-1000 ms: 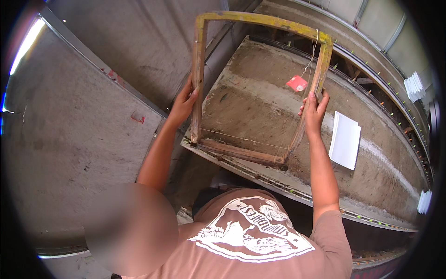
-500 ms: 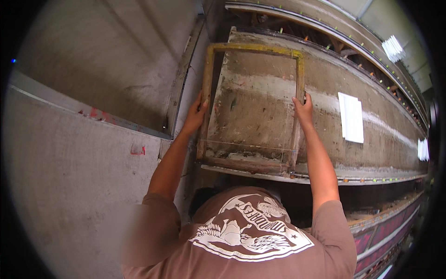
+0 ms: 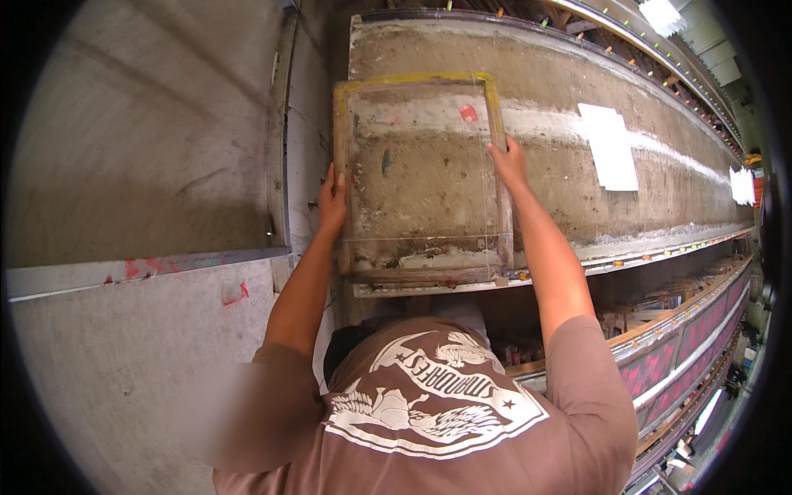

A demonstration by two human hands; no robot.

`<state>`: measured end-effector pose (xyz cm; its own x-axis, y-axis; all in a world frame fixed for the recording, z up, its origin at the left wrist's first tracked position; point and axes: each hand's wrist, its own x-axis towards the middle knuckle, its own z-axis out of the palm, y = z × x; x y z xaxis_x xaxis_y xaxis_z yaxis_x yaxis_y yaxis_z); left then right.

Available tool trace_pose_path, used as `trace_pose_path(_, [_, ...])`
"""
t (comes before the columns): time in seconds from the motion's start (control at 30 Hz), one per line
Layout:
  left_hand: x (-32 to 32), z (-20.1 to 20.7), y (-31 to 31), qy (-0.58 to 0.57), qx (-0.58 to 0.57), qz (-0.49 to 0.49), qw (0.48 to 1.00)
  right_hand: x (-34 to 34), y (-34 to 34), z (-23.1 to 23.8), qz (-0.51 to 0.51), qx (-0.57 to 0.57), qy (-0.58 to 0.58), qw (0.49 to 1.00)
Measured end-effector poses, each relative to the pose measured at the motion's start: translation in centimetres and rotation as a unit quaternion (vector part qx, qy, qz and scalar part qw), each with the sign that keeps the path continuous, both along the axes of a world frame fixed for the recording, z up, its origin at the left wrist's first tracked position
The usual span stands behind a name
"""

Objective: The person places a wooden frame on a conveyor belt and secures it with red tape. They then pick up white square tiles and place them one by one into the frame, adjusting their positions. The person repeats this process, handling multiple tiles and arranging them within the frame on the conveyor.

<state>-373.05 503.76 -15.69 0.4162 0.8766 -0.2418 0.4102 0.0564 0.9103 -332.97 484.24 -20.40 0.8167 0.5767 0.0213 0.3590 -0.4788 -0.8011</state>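
- The left hand grips the left rail of a wooden screen frame, fingers wrapped on its outer edge.
- The right hand clasps the right rail, higher up; the hands sit well apart, one on each side.
- Between them the frame lies flat on the long stained table, its near rail at the table's front edge, so it looks set down but not yet released.
- Right of the right hand, a white sheet lies on the table.
- Left of the left hand stands a grey panel.

Print workshop, long stained table, screen frame
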Motion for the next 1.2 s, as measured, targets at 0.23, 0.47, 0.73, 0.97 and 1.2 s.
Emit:
trace_pose_path(0.23, [-1.9,-1.9,0.8,0.034,-0.017,0.027,0.999,-3.5,2.1,4.1,0.027,-0.019,0.033,0.999])
trace_pose_path(0.47, [-1.5,-0.8,0.5,0.009,-0.003,0.008,1.0,-4.1,0.4,2.2,0.031,-0.076,0.002,0.997])
trace_pose_path(0.73, [-3.7,-3.2,0.0,0.003,-0.088,0.025,0.996,-11.1,-10.0,3.4,0.053,-0.137,0.011,0.989])
trace_pose_path(0.97, [-6.6,-3.8,-0.1,-0.002,-0.065,-0.018,0.998,-14.8,-12.4,1.0,0.033,-0.072,0.075,0.994])
trace_pose_path(1.2, [-8.4,-2.9,0.9,-0.037,-0.073,-0.013,0.997,-17.5,-11.3,2.5,0.034,-0.023,0.119,0.992])
